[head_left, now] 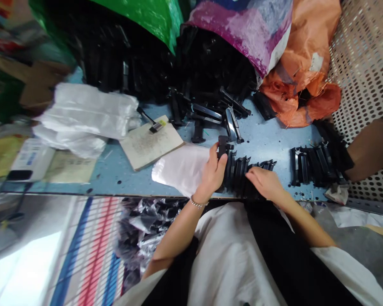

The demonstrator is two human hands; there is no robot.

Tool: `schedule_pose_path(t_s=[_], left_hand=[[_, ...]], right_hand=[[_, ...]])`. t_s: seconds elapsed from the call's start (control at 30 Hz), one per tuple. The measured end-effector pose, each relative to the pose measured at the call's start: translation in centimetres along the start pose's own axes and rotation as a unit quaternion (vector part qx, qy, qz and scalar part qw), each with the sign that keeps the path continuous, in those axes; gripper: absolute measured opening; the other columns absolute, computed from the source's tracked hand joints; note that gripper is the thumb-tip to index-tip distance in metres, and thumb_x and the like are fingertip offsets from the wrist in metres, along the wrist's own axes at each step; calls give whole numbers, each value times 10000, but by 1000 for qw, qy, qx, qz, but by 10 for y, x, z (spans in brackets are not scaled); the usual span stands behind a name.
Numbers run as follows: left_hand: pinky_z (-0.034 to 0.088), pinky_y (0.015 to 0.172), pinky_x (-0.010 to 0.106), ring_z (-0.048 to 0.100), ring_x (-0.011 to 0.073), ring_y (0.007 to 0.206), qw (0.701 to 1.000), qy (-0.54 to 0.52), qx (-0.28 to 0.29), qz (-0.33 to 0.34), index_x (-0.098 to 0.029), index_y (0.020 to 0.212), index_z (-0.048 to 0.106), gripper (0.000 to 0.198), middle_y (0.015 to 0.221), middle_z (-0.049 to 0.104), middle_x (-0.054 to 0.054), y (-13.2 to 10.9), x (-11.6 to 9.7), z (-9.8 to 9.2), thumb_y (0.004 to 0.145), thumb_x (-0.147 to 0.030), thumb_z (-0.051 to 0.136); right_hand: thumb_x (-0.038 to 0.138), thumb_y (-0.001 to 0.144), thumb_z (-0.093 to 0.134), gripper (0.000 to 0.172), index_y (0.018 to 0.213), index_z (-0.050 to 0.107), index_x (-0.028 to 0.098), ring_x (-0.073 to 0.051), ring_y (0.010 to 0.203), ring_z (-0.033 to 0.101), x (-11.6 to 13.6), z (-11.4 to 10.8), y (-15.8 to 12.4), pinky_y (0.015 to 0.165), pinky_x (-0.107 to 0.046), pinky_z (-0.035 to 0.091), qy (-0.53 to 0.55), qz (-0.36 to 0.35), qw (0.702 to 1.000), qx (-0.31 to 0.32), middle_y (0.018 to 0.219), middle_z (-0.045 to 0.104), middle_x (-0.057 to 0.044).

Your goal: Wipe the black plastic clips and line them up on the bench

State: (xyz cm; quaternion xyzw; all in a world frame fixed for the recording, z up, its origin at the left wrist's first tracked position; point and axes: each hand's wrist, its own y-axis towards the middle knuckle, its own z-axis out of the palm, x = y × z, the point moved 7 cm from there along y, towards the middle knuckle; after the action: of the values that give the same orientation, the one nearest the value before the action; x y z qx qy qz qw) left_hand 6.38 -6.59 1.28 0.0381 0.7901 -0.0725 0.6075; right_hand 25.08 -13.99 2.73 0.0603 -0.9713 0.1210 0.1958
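Observation:
My left hand (pixel 213 172) is closed on a black plastic part (pixel 223 145) with a flared end, thumb and fingers on either side of it. Just right of it stands a row of similar black parts (pixel 239 170), side by side at the table's front edge. Over the right end of that row lies my right hand (pixel 264 182), fingers curled down against the parts; its fingertips are partly hidden, so what they grip cannot be made out. A clear plastic bag (pixel 180 168) lies flat beside and partly under my left wrist.
Loose black parts (pixel 231 123) spill from a green sack (pixel 147 19) and a purple sack (pixel 232 32). Another row of parts (pixel 312 163) stands to the right, near a perforated panel (pixel 370 55). Stacked plastic bags (pixel 89 110) and a worn pad (pixel 151 144) lie left.

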Motion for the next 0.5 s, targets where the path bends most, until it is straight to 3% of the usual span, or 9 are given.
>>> schedule_pose_path(t_s=[0.07,0.13,0.23,0.4,0.5], left_hand=[[426,1082,559,576,369,1273,995,90,36,-11,-189,1475,403,632,1422,561,188,-1,13,0,963,-548,499],[418,1071,595,577,396,1272,989,134,57,-23,-161,1476,394,646,1410,566,219,-3,27,4,964,-543,489],[405,1113,544,539,348,1333,995,86,35,-30,-164,1463,399,618,1437,546,210,-5,42,17,982,-548,447],[355,1189,409,458,241,1415,997,-31,-18,-73,-198,1401,460,576,1463,532,144,-8,56,38,979,-589,441],[482,1092,411,566,250,1316,980,-142,-33,-136,-205,1321,522,574,1345,631,118,-12,64,36,927,-622,524]], right_hand=[[601,1023,311,513,1104,611,193,-255,763,683,-35,-3,-22,672,-323,411,-34,141,989,1,883,715,-106],[685,965,381,655,1324,520,155,-301,831,697,-54,2,-42,689,-349,444,-60,209,976,8,1028,705,-165],[695,916,469,858,1526,309,114,-352,965,681,-65,13,-49,726,-386,493,-67,221,973,-9,1250,603,-237],[430,976,414,623,1536,354,162,-367,1171,579,-93,4,-20,864,-442,520,-67,219,971,-75,1303,544,-206],[376,970,418,586,1527,394,194,-359,1186,559,-107,-10,-3,912,-470,513,-58,191,978,-65,1321,544,-184]])
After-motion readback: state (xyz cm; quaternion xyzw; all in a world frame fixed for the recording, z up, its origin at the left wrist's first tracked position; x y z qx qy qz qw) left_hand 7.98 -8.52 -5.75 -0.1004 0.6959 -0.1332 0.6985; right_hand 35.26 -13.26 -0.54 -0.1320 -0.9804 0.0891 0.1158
